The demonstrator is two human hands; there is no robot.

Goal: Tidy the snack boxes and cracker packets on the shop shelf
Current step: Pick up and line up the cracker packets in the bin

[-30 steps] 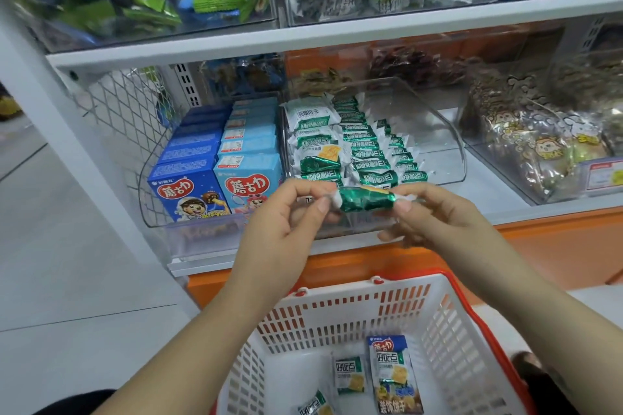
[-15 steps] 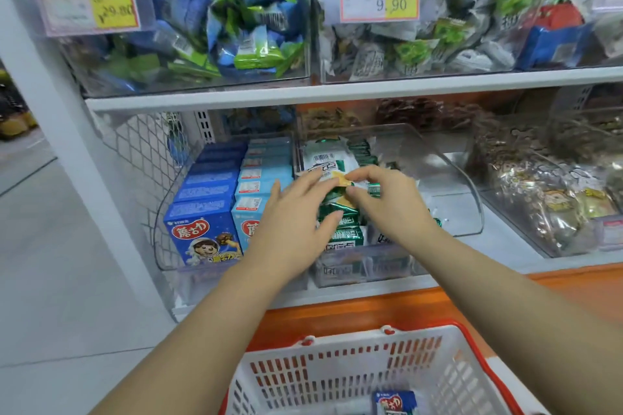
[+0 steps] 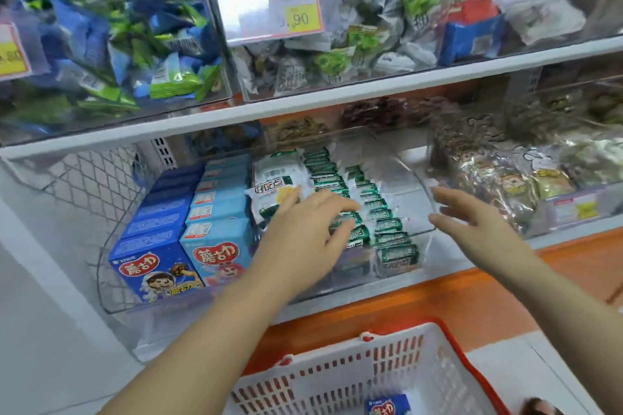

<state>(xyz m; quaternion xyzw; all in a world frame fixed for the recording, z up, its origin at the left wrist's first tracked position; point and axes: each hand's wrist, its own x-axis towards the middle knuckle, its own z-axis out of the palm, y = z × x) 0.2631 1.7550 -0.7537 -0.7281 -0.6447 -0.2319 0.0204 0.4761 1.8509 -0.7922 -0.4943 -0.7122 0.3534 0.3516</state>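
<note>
Green-and-white cracker packets (image 3: pixel 381 219) stand in rows inside a clear bin (image 3: pixel 418 212) on the lower shelf. A larger white packet (image 3: pixel 274 189) lies tilted on the left row. My left hand (image 3: pixel 303 232) rests over the left rows with fingers spread, fingertips touching packet tops. My right hand (image 3: pixel 472 216) hovers with straight fingers at the bin's right wall and holds nothing. Left of the bin stand two rows of boxes, dark blue snack boxes (image 3: pixel 151 263) and light blue snack boxes (image 3: pixel 215 246), in a wire tray.
Directly below me sits a white basket with a red rim (image 3: pixel 421 360) that contains a blue snack box (image 3: pixel 386 406). Foil snack bags (image 3: pixel 499 178) fill the bin to the right. The upper shelf (image 3: pixel 303 98) carries clear bins of wrapped snacks and price tags.
Both hands held one green packet above the basket, then set it into the bin's left rows. Now the right hand has let go and swung right; the left hand stays on the packets.
</note>
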